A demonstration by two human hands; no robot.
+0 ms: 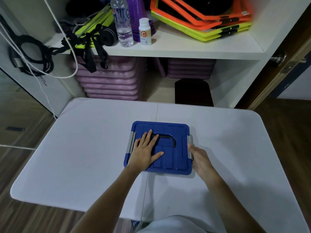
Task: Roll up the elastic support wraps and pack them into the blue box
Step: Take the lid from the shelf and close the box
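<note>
The blue box (pixel 175 158) sits in the middle of the white table (pixel 80 148) with its lid on and a black handle (pixel 170 137) folded flat on top. My left hand (pixel 145 150) lies flat on the left half of the lid, fingers spread and straight. My right hand (pixel 200 158) is at the box's right side, its fingers against the grey right latch (pixel 189 147). A grey latch (pixel 131 142) also shows on the left side. No elastic wraps are visible on the table; the box's inside is hidden.
A white shelf (pixel 168 49) behind the table carries a water bottle (pixel 122 22), a white pill bottle (pixel 145 31), black straps (pixel 94 46) and orange and yellow frames (pixel 202 22). Purple mats (pixel 109 81) are stacked beneath. A door (pixel 286 61) stands at right.
</note>
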